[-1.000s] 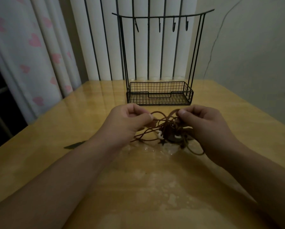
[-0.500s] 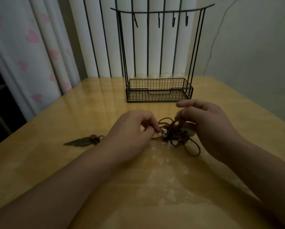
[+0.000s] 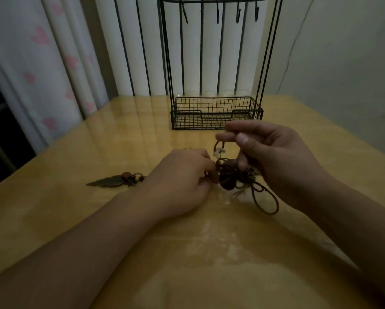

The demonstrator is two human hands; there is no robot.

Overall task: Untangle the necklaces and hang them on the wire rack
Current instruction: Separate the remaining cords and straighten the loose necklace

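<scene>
The left hand (image 3: pixel 182 181) pinched the tangled necklaces (image 3: pixel 233 177) on the table (image 3: pixel 75 219); the right hand (image 3: pixel 274 157) pinched a cord loop raised above them. The wire rack (image 3: pixel 216 112) stood just beyond, a leaf pendant (image 3: pixel 111 181) lying left.

Necklaces (image 3: pixel 233 175): dark brown cord strands knotted in one tangle with round brown beads and a small pale bead, lying at mid-surface; one cord loop trails toward the near edge, another strand rises upward. Leaf pendant (image 3: pixel 108 181): dark metal, flat, with brown beads, lying toward the left edge. Wire rack (image 3: pixel 216 112): black, upright near the far edge, mesh basket base, hooks bare.
</scene>
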